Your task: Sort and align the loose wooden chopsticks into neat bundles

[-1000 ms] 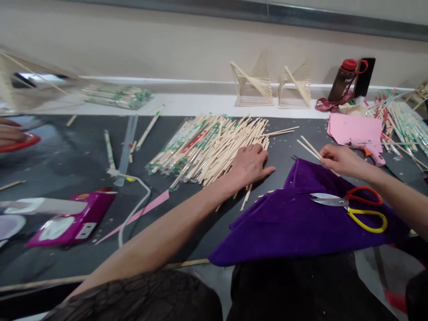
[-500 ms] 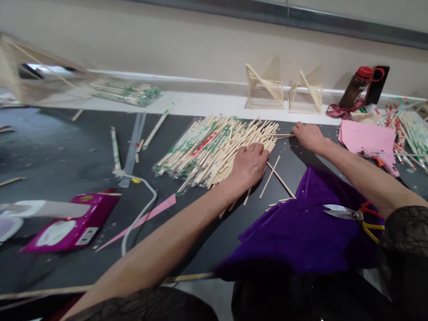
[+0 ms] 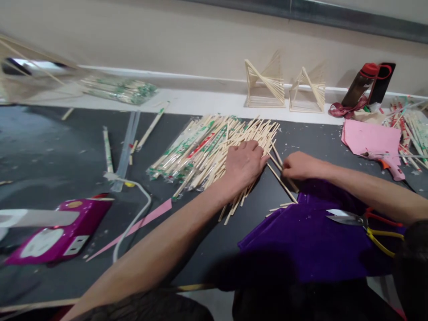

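Note:
My left hand [image 3: 245, 162] lies palm down on a loose pile of bare wooden chopsticks [image 3: 257, 131], its fingers stretched over them. Just right of the pile, my right hand [image 3: 299, 166] is closed, its fingertips round thin wooden chopsticks [image 3: 277, 155] that slant down past it. How many it holds is hidden. Chopsticks in printed plastic sleeves [image 3: 187, 147] lie against the pile's left side. Below my right hand, a purple cloth [image 3: 287, 240] hangs over the table edge, and scissors [image 3: 357, 219] with red and yellow handles rest on it.
Two twisted stick frames [image 3: 265, 84] stand on the white ledge at the back. A bottle [image 3: 359, 87], pink paper [image 3: 371, 136] and a pink glue gun [image 3: 388, 162] are at right. At left lie a magenta power strip [image 3: 67, 232], a white cable [image 3: 147, 200] and clear glue sticks [image 3: 127, 151].
My right hand has come down and toward me from the pile's upper right, turning the chopsticks to a steep slant. My left hand stays on the pile. The view has shifted slightly.

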Motion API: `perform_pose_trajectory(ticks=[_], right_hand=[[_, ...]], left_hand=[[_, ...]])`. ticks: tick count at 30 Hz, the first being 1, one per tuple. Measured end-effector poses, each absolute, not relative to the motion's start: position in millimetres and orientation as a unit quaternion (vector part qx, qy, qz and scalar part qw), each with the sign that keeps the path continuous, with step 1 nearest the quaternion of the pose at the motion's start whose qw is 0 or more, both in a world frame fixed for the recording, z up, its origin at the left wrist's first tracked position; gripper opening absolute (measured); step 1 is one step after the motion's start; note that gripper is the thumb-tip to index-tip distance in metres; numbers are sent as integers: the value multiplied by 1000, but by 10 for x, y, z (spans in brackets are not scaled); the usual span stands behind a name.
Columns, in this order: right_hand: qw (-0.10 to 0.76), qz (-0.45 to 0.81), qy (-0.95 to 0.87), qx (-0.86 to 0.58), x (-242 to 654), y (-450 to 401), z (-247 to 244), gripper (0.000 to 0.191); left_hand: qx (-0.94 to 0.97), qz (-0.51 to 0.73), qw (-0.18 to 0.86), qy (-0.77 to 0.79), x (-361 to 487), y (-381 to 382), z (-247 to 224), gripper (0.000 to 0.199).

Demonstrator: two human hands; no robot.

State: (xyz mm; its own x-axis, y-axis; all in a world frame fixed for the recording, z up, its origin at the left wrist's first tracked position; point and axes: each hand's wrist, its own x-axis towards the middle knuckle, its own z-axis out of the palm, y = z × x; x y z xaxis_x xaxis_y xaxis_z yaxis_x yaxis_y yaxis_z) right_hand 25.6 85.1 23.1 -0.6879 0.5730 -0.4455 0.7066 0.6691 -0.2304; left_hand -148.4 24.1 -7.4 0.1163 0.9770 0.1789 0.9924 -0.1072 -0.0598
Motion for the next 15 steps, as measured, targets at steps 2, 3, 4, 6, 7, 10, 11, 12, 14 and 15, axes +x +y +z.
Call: perform_pose_trajectory(ticks=[2,3,4,6,7,10,11,12,14,15], right_hand=[[144,-177,929,292,143,761,193,37],[127,-151,940,279,113,771,163,40],[99,-115,948,281,102,817,123,41],[38,-37,956,290,134,993,14,38],[11,-3,956,294,172,1108,-47,35],[-6,49,959,280,348,1475,-183,34],[3,62,950,307,422,1587,-196,34],[22,80,936,342,494,1687,-192,34],[46,120,891,436,598,1836,-148,36],[48,134,874,464,609,1882,-124,36]], left_hand=[[-746,-80,93,-655,-1457,250,-80,30],[-751,-97,97,-646,-1437,253,-89,30],[-757,-109,97,-637,-1413,255,-100,31],[-770,-119,83,-621,-1354,253,-131,34],[-778,-114,73,-613,-1324,249,-149,36],[-802,-79,40,-590,-1265,231,-205,38],[-807,-66,34,-585,-1262,225,-222,35],[-810,-57,31,-582,-1267,219,-237,32],[-811,-49,29,-582,-1293,212,-258,28],[-811,-48,29,-582,-1307,210,-264,28]])
